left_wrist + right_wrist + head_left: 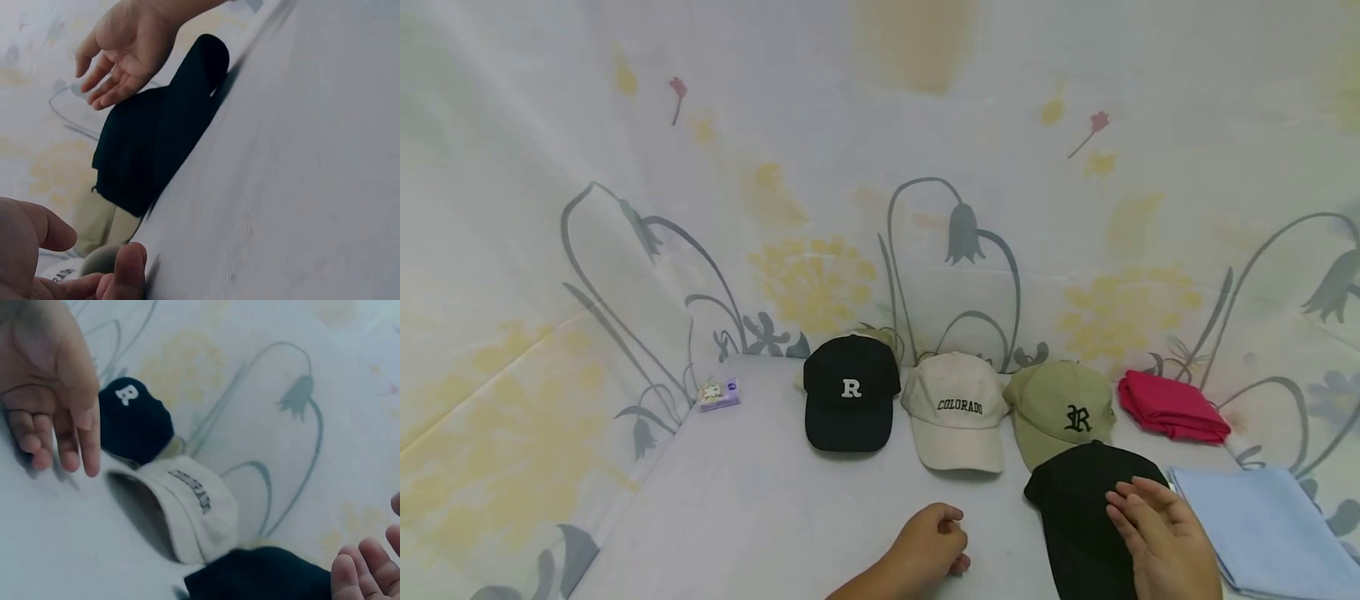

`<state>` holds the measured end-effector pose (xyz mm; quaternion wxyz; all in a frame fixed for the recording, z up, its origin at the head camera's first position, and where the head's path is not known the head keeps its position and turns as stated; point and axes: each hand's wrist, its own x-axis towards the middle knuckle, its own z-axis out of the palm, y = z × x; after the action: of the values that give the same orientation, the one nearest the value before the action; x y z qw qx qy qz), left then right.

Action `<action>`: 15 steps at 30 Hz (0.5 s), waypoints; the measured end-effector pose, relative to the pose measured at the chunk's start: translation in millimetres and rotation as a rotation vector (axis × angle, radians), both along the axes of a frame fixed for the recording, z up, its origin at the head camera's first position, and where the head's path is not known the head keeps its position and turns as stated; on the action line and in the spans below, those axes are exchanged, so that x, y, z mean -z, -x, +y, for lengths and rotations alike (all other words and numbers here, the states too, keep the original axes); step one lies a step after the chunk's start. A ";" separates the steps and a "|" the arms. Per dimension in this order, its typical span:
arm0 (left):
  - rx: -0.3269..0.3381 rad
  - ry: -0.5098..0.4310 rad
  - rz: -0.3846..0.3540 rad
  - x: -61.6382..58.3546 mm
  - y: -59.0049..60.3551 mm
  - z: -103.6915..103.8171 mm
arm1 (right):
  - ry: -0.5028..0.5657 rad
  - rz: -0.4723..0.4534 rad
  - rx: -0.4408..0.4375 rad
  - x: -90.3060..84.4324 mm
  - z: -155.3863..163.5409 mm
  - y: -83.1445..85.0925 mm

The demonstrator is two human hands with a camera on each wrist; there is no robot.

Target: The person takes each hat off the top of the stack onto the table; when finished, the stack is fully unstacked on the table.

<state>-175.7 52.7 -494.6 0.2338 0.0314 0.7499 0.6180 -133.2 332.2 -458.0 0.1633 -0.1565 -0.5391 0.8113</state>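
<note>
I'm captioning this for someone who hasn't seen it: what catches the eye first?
A row of three caps at the back of the table: a black cap with a white R, a cream COLORADO cap and an olive cap. Nearer, the right hand hovers open over a plain black cap, while the left hand rests loosely curled on the table.

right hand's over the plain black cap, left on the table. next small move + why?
Probably lower the right hand onto the plain black cap and close the fingers on its crown. The hand hovers open above it, touching nothing that I can tell, and it is the nearest cap. The left hand rests loosely curled on the table, holding nothing.
</note>
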 end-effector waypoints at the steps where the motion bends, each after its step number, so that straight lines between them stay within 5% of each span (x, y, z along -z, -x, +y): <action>1: -0.010 -0.006 0.008 0.6 0.5 -3.5 | -0.033 0.013 -0.030 -0.1 -4.3 1.3; 7: -0.092 -0.025 0.042 4.4 4.6 -24.9 | -0.222 -0.071 -0.153 -11.5 -33.0 18.0; 15: -0.299 -0.044 0.122 2.9 14.2 -52.3 | -0.311 -0.154 -0.265 -20.5 -65.9 38.8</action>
<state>-189.9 0.3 -497.5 0.0925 -0.0379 0.7455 0.6590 -172.0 266.2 -437.5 0.0358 -0.1186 -0.6845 0.7184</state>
